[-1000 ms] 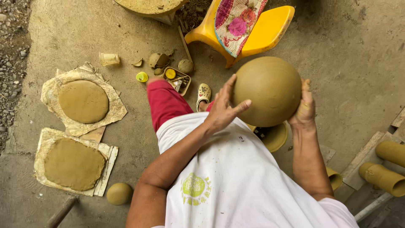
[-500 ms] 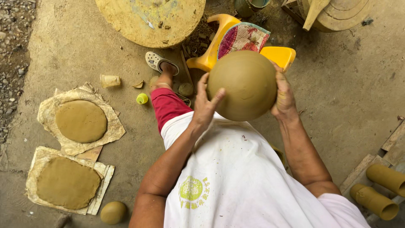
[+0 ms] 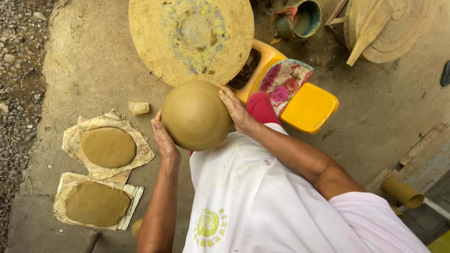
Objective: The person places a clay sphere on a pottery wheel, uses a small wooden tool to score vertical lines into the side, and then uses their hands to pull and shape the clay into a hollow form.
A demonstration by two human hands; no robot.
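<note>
I hold a round, olive-brown clay pot (image 3: 194,115), dome side up, between both palms in front of my white apron. My left hand (image 3: 163,139) presses its lower left side. My right hand (image 3: 236,108) is flat against its right side, fingers spread. The pot hangs just in front of a large round wooden wheel (image 3: 190,37) smeared with clay.
Two flat clay discs (image 3: 108,147) (image 3: 96,204) lie on paper sheets on the concrete floor at left. A yellow stool (image 3: 307,105) with a flowered cloth (image 3: 283,82) stands right. A bucket (image 3: 300,18), a round wooden board (image 3: 389,28) and clay tubes (image 3: 402,192) lie right. Gravel edges the left.
The pot, held in both hands, has moved from the right side across to the left and toward the wooden wheel, which has come fully into view as my head turned.
</note>
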